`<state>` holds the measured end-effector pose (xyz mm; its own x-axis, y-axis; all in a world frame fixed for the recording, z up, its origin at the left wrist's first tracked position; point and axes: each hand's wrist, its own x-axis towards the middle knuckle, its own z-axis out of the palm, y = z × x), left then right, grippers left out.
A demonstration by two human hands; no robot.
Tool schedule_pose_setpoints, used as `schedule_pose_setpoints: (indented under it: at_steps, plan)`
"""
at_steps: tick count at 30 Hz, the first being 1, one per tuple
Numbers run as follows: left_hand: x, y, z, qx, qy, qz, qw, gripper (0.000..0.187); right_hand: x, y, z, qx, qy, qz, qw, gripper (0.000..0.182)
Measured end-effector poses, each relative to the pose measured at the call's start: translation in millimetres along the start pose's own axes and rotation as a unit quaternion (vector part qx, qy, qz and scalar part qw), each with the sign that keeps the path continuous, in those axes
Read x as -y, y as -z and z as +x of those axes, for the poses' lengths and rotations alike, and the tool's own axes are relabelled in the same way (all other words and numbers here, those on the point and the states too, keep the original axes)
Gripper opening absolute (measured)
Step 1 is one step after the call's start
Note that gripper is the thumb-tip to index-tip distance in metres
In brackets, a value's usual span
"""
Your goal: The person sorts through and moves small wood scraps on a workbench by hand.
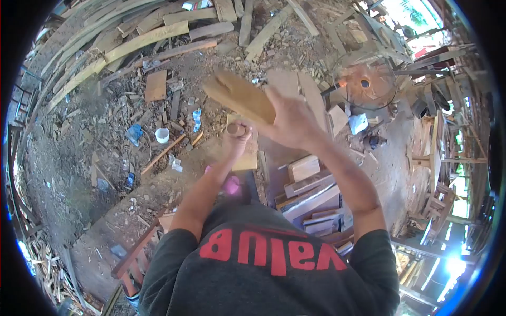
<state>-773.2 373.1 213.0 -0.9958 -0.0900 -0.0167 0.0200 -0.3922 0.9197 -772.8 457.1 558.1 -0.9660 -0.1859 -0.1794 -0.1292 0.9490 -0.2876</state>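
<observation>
My left hand (240, 138) is closed around a round-ended wooden handle (233, 129), seen nearly end-on; whatever lies under it is hidden by the fist. Beneath that hand lies a pale wooden board (247, 157). My right hand (294, 120) grips a thick piece of wood (240, 96), raised to the right of the left hand and slanting over beyond it. Motion blurs the far end of this piece.
Stacked wood pieces (311, 192) sit close by my right side. A white cup (162, 135) stands among scraps on the littered ground. Long planks (147, 42) lie at the far left. A round fan-like guard (365, 83) is at the far right, near a wooden frame (432, 152).
</observation>
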Motion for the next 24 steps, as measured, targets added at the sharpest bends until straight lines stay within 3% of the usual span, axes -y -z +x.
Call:
schedule_pose_setpoints:
  at_steps: [2, 4, 6, 7, 8, 10, 11, 12, 14, 15, 16, 17, 18, 20, 22, 24]
  plan:
    - [-1.5, 9.8, 5.7, 0.049, 0.041, -0.014, 0.998, 0.035, 30.5, 29.1, -5.9, -0.096, 0.062, 0.089, 0.989, 0.057]
    - [0.4, 13.0, 15.0, 0.086, 0.04, 0.124, 0.988, 0.037, 33.9, 19.4, -8.8, -0.143, 0.092, 0.129, 0.977, 0.056]
    - [-5.1, 12.4, 16.9, 0.068, 0.015, 0.099, 0.993, 0.037, 10.7, -14.3, -5.9, -0.002, 0.081, 0.055, 0.995, 0.056]
    - [-10.6, 9.9, 18.3, 0.047, -0.011, 0.073, 0.996, 0.038, -12.5, -34.9, 3.3, 0.128, 0.022, -0.033, 0.991, 0.055]
    - [-16.9, 9.4, 12.6, 0.055, -0.009, 0.075, 0.996, 0.038, -8.5, -33.4, -1.3, 0.125, 0.015, -0.03, 0.992, 0.055]
    - [-20.6, -5.4, 17.7, 0.023, -0.013, -0.081, 0.996, 0.041, 1.6, -10.3, 6.9, 0.103, 0.024, -0.052, 0.993, 0.056]
    - [-11.2, 2.4, 13.6, 0.045, -0.008, 0.021, 0.999, 0.043, 11.0, -3.9, 8.2, 0.023, 0.063, -0.04, 0.997, 0.054]
    - [-17.1, 2.5, 3.8, 0.046, 0.005, 0.023, 0.999, 0.043, 22.6, 1.0, 4.1, 0.032, 0.055, -0.035, 0.997, 0.054]
    - [-45.6, -3.2, 9.7, 0.047, 0.035, -0.141, 0.988, 0.041, 41.1, 10.7, 6.0, -0.112, 0.179, 0.135, 0.968, 0.054]
    - [66.6, 30.4, 21.4, 0.041, 0.178, -0.168, 0.969, 0.037, 42.2, -0.3, 2.9, -0.146, 0.205, 0.171, 0.953, 0.054]
    - [54.7, 32.3, 20.4, 0.042, 0.179, -0.165, 0.969, 0.037, 27.4, -21.2, 6.1, -0.148, 0.204, 0.173, 0.952, 0.054]
    - [25.3, 28.3, 20.1, 0.057, 0.095, -0.052, 0.992, 0.034, 4.5, -46.3, 12.6, -0.011, 0.124, 0.091, 0.988, 0.055]
    - [-2.6, 22.0, 20.7, 0.068, 0.007, 0.06, 0.996, 0.031, -8.2, -56.6, 16.7, 0.125, 0.042, 0.003, 0.991, 0.055]
    - [-17.9, 19.6, 22.3, 0.067, -0.023, 0.082, 0.994, 0.03, -7.3, -48.2, 15.2, 0.1, 0.044, -0.021, 0.994, 0.056]
    - [-4.1, 21.5, 14.9, 0.021, 0.058, -0.034, 0.997, 0.03, 4.4, -30.2, 18.0, 0.092, 0.05, -0.05, 0.993, 0.058]
    - [-4.9, 32.9, 8.5, 0.033, 0.133, -0.098, 0.986, 0.031, 33.5, -5.2, 18.3, -0.054, 0.122, 0.069, 0.989, 0.061]
